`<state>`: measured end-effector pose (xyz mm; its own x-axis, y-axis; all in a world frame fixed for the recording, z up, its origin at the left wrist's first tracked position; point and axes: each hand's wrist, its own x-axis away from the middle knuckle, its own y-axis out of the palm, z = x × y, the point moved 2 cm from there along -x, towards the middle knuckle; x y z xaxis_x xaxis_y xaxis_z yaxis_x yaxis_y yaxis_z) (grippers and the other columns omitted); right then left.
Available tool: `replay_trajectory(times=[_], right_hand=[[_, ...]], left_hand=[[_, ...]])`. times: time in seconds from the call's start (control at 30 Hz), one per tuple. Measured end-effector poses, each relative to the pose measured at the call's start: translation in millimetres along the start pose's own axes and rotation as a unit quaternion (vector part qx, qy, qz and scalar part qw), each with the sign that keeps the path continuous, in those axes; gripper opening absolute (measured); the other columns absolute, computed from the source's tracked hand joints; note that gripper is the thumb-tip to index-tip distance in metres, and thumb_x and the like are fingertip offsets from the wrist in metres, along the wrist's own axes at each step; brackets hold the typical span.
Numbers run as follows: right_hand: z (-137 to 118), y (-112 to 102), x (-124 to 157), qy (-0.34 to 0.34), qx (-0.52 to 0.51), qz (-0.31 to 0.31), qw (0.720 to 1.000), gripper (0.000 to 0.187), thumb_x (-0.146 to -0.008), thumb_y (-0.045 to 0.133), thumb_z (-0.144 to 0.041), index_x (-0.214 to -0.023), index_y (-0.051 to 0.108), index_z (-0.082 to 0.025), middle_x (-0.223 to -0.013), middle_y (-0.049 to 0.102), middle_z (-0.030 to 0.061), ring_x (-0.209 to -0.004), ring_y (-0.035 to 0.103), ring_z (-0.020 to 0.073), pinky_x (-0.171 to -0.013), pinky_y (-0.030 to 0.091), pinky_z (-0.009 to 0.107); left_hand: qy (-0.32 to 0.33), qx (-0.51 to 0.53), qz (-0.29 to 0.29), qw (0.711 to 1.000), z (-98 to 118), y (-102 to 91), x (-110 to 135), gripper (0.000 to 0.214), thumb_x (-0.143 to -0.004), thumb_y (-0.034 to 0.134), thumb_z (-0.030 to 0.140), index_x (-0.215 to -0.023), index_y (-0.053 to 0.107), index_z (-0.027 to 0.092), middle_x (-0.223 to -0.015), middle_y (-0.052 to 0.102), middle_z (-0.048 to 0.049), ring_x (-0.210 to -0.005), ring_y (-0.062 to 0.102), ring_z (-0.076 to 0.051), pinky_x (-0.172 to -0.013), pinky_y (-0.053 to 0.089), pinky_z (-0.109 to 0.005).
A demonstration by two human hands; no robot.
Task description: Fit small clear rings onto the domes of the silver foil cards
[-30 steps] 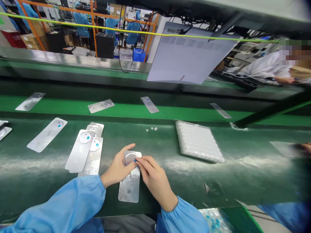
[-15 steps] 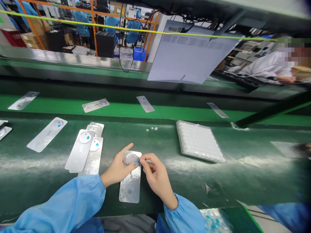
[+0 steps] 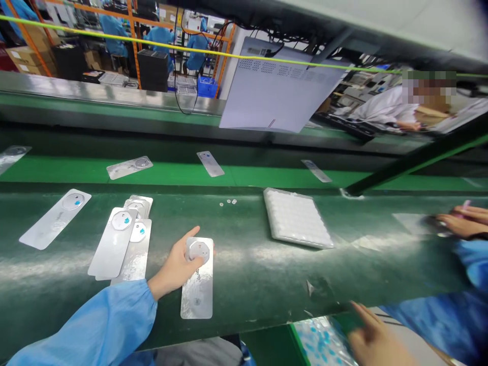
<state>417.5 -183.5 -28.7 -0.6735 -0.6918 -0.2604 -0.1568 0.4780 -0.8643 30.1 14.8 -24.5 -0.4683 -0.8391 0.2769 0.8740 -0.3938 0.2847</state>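
My left hand (image 3: 179, 264) grips a flat silver rectangular panel (image 3: 197, 295) near its upper end. Its thumb presses on the panel's octagonal disc, and a fingertip shows past the far edge. No blue spot is visible on this disc. At the bottom right, my right hand (image 3: 377, 338) is smeared by motion, one finger stretched toward the upper left; whether it holds anything is unclear. It is beside a clear plastic sheet or bag (image 3: 324, 340) dotted with blue pieces. Left of my left hand lies a stack of similar panels (image 3: 110, 249) with blue spots on their discs.
A single panel (image 3: 55, 218) lies farther left. A tray of white round pieces (image 3: 299, 218) stands right of centre, with several small white rings (image 3: 229, 202) nearby. More panels lie on the green strip (image 3: 171, 173) behind. A co-worker's hands (image 3: 463, 221) work at the right edge.
My right hand has left the panel and moved to the lower right. The blue spot on the held panel's disc is gone. The view has shifted right, and the co-worker's hands have come into sight.
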Motion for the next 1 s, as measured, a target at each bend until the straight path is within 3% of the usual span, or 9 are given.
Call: replay_trajectory(times=[0.07, 0.17, 0.3, 0.4, 0.5, 0.73, 0.8, 0.9, 1.0], right_hand=[[-74, 26, -11, -0.084, -0.063, 0.013, 0.994, 0.039, -0.080, 0.053, -0.047, -0.096, 0.077, -0.021, -0.100, 0.078, 0.0172, -0.078, 0.075, 0.0344, -0.068, 0.058, 0.048], [-187, 74, -46, -0.199, -0.162, -0.095, 0.962, 0.039, -0.091, 0.051, -0.047, -0.092, 0.077, -0.019, -0.098, 0.079, 0.0148, -0.087, 0.074, 0.0304, -0.078, 0.058, 0.042], [-262, 118, -100, -0.221, -0.168, -0.117, 0.953, 0.033, -0.098, 0.058, -0.048, -0.095, 0.075, -0.020, -0.098, 0.078, 0.0089, -0.090, 0.073, 0.0251, -0.086, 0.055, 0.039], [-272, 134, -118, -0.223, -0.167, -0.130, 0.952, 0.031, -0.100, 0.061, -0.046, -0.106, 0.070, -0.017, -0.104, 0.074, 0.0062, -0.088, 0.071, 0.0193, -0.085, 0.057, 0.039], [-269, 138, -123, -0.219, -0.172, -0.144, 0.949, 0.033, -0.096, 0.064, -0.048, -0.095, 0.074, -0.017, -0.091, 0.076, 0.0099, -0.078, 0.071, 0.0219, -0.078, 0.057, 0.037], [-259, 122, -116, -0.213, -0.214, -0.183, 0.936, 0.052, -0.093, 0.051, -0.061, -0.078, 0.076, -0.018, -0.072, 0.076, 0.0117, -0.068, 0.070, 0.0270, -0.065, 0.053, 0.036], [-258, 112, -102, -0.221, -0.228, -0.215, 0.923, 0.055, -0.093, 0.048, -0.062, -0.078, 0.075, -0.017, -0.067, 0.073, 0.0099, -0.064, 0.068, 0.0246, -0.061, 0.051, 0.033], [-263, 95, -71, -0.248, -0.247, -0.318, 0.881, 0.047, -0.090, 0.056, -0.059, -0.076, 0.073, -0.018, -0.061, 0.068, 0.0044, -0.057, 0.064, 0.0197, -0.056, 0.049, 0.028], [-275, 81, -39, -0.259, -0.264, -0.470, 0.802, 0.037, -0.089, 0.063, -0.050, -0.075, 0.072, -0.018, -0.060, 0.066, 0.0011, -0.055, 0.061, 0.0161, -0.056, 0.047, 0.025]], left_hand=[[0.006, -0.008, 0.000, 1.000, 2, -0.3, 0, 0.089, -0.078, 0.072, 0.012, -0.156, 0.028, 0.013, -0.123, 0.072, -0.0155, -0.111, 0.071, -0.026, -0.103, 0.048, -0.040], [0.015, -0.007, -0.002, 1.000, 6, -0.3, 1, 0.089, -0.078, 0.071, 0.013, -0.156, 0.028, 0.011, -0.123, 0.072, -0.0158, -0.109, 0.072, -0.025, -0.103, 0.049, -0.040], [0.026, 0.002, -0.001, 1.000, 4, -0.7, 0, 0.089, -0.077, 0.071, 0.013, -0.155, 0.028, 0.011, -0.119, 0.074, -0.0147, -0.108, 0.072, -0.024, -0.102, 0.050, -0.039], [0.029, 0.007, 0.000, 1.000, 0, -1.1, -1, 0.090, -0.076, 0.070, 0.013, -0.155, 0.028, 0.009, -0.118, 0.074, -0.0143, -0.107, 0.072, -0.023, -0.101, 0.050, -0.038], [0.021, 0.015, -0.007, 1.000, -2, -0.2, -2, 0.090, -0.077, 0.070, 0.012, -0.156, 0.028, 0.011, -0.118, 0.073, -0.0131, -0.105, 0.072, -0.022, -0.101, 0.049, -0.037], [0.078, -0.046, 0.017, 0.996, 9, 0.9, 6, 0.093, -0.082, 0.061, 0.008, -0.161, 0.016, 0.024, -0.115, 0.073, -0.0085, -0.093, 0.074, -0.018, -0.086, 0.056, -0.031], [0.114, -0.105, 0.036, 0.987, 12, -0.3, 7, 0.082, -0.081, 0.059, 0.006, -0.156, 0.033, 0.025, -0.117, 0.073, -0.0079, -0.093, 0.074, -0.019, -0.084, 0.057, -0.030], [0.175, -0.213, 0.067, 0.959, 15, -1.8, 7, 0.044, -0.084, 0.060, 0.010, -0.125, 0.069, 0.022, -0.120, 0.074, -0.0070, -0.108, 0.071, -0.023, -0.095, 0.054, -0.032], [0.221, -0.252, 0.066, 0.940, 17, -0.8, 8, 0.032, -0.085, 0.071, 0.022, -0.116, 0.077, 0.024, -0.123, 0.075, -0.0056, -0.116, 0.068, -0.025, -0.103, 0.051, -0.034]])
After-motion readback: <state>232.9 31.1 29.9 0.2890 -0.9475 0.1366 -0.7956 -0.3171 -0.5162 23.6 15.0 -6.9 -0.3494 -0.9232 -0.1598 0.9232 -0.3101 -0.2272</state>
